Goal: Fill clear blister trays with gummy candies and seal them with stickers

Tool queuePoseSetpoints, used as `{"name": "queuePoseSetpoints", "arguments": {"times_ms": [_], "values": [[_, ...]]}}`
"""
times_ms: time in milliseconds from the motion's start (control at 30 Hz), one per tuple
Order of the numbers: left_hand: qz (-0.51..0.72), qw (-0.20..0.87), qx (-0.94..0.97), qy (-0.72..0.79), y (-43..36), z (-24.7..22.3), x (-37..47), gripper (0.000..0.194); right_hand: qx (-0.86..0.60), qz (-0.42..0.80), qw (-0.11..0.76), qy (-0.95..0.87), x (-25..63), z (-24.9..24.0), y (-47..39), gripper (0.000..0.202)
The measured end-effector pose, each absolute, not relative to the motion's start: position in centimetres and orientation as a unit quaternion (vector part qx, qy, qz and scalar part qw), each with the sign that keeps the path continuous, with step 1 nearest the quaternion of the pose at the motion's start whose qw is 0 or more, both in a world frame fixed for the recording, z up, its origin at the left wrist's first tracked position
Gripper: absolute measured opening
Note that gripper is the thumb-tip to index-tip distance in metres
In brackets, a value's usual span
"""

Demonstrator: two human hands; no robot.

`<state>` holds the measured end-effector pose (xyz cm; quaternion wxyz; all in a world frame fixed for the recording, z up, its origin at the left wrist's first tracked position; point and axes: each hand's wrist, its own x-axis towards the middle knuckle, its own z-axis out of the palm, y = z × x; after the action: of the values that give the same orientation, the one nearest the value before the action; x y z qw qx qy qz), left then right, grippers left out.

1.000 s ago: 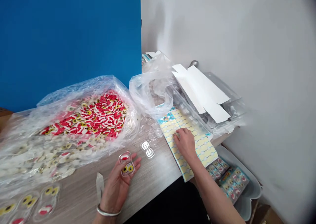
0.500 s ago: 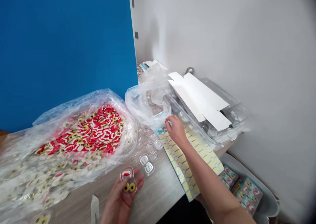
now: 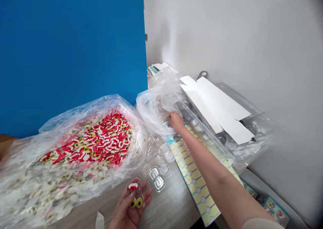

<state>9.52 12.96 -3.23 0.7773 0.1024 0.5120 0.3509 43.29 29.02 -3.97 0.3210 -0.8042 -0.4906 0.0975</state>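
My left hand is closed on a small clear plastic blister. Inside it show a red-and-white teeth piece at the top and two yellow eye pieces below. My right hand is stretched forward to the mouth of a clear plastic bag, its fingers curled; what they hold, if anything, is hidden. Under that forearm lies a yellow patterned sheet with blue lines. Several clear blister shells rest on the table between the two hands.
At the left, a large plastic bag spreads over the table, full of red-and-white and yellow pieces. A clear bin with white card pieces on it stands against the wall. Below the table edge, a tub holds printed packs.
My right hand has moved farther forward, from over the sheet to the bag's mouth. My left hand still holds the blister. The view has shifted slightly.
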Motion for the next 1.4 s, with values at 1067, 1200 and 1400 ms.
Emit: {"name": "queuePoseSetpoints", "arguments": {"times_ms": [1067,1200,1400], "values": [[0.296,0.805,0.341,0.385,8.4,-0.2,5.7,0.060,-0.537,0.498,0.301,-0.610,24.5,0.1,9.8,0.013],[0.326,0.749,0.378,0.436,8.2,-1.5,3.1,0.066,-0.482,0.580,0.320,-0.573,20.7,-1.5,10.9,0.014],[0.414,0.297,0.543,0.667,6.4,-2.8,-3.8,0.050,-0.540,0.477,0.244,-0.649,10.9,-4.4,14.5,0.012]]}}
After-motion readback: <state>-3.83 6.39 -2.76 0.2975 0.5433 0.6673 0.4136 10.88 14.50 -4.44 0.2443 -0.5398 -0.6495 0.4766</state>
